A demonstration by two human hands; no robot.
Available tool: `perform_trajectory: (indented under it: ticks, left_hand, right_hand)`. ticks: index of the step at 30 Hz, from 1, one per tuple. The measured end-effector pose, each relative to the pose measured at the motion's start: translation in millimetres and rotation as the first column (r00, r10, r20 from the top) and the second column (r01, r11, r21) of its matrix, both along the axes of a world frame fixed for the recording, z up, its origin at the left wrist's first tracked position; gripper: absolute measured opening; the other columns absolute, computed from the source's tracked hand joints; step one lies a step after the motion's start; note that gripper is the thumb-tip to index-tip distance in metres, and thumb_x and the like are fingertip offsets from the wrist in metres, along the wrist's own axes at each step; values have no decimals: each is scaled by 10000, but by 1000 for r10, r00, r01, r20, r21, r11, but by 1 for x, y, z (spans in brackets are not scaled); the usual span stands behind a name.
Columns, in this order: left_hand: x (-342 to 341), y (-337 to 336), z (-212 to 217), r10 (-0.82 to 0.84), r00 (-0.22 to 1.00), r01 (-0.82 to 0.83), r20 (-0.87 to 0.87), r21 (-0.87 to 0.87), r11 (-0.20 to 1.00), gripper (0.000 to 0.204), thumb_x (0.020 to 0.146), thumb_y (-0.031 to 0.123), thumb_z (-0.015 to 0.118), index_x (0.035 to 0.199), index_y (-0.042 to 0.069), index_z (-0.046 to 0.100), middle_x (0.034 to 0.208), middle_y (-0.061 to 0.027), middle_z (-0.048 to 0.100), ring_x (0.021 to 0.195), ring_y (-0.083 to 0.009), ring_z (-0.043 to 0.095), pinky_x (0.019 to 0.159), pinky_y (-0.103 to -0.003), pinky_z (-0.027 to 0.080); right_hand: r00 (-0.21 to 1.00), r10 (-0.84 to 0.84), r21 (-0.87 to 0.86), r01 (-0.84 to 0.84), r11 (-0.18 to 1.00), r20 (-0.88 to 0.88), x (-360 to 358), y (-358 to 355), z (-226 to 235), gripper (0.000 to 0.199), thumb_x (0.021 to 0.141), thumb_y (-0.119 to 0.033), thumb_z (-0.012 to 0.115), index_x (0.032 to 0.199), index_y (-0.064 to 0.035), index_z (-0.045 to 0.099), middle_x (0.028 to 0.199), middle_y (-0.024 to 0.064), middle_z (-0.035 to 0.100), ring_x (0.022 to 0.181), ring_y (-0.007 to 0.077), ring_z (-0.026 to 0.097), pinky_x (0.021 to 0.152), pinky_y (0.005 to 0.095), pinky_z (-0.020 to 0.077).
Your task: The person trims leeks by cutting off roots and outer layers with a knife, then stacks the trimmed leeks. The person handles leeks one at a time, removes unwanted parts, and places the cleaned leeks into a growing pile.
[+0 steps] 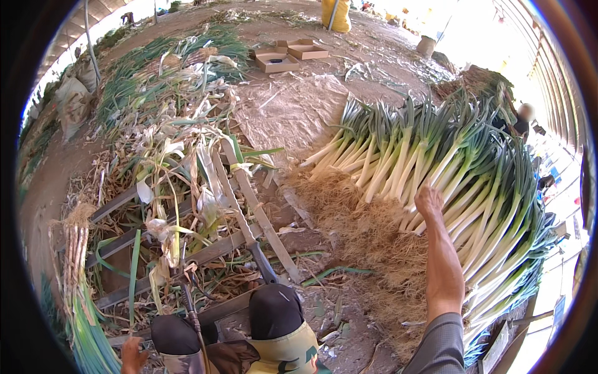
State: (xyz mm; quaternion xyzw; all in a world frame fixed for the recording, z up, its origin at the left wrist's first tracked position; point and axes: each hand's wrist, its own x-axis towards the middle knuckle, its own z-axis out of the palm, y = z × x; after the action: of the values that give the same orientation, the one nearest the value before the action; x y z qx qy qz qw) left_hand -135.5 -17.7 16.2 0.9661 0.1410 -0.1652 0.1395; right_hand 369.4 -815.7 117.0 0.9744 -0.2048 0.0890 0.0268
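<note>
Slanting leaf-end upper-right, leeks (398,163) lie under my curled right hand (429,200); its and my left hand's (132,356) grip, I can't tell.

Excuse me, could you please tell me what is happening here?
A person's right hand is at a big leek pile; whether it grips one is unclear. The left hand is low at the left, near a smaller bunch. Neither hand is on the toothed blade.

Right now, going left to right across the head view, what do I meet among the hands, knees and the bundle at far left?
Leek bundle → left hand → left knee → right knee → right hand.
</note>
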Motion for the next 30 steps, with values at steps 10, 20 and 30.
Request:
perform_trajectory:
  ticks: [10, 20, 30]
  left_hand:
    - [-14, -6, -2, 5, 988, 0, 154, -33, 999, 356, 743, 189, 751, 1058, 41, 679, 915, -187, 633, 885, -405, 625, 757, -504, 494]
    - [-41, -34, -19, 110, 945, -46, 309, -207, 977, 315, 813, 141, 723, 1104, 43, 654, 972, -175, 649, 907, -387, 641, 765, -471, 504]
    - [-93, -56, -62, 286, 916, -155, 280, -411, 899, 379, 887, 187, 675, 1235, 48, 616, 1119, -185, 637, 1019, -394, 627, 868, -480, 505]
  right_hand:
    - [930, 368, 155, -367, 917, 24, -77, 105, -4, 510, 887, -147, 677, 1340, 57, 561, 1289, 296, 622, 1177, 374, 622, 1016, 459, 520]
    - [420, 902, 427, -836, 344, 96, -212, 389, 35, 765, 906, -432, 716, 1437, 50, 450, 1261, 263, 629, 1122, 392, 637, 980, 463, 534]
    - [441, 891, 491, -804, 337, 111, -299, 500, -50, 861, 790, -387, 828, 1423, 48, 437, 1374, 256, 534, 1214, 440, 540, 1010, 491, 472]
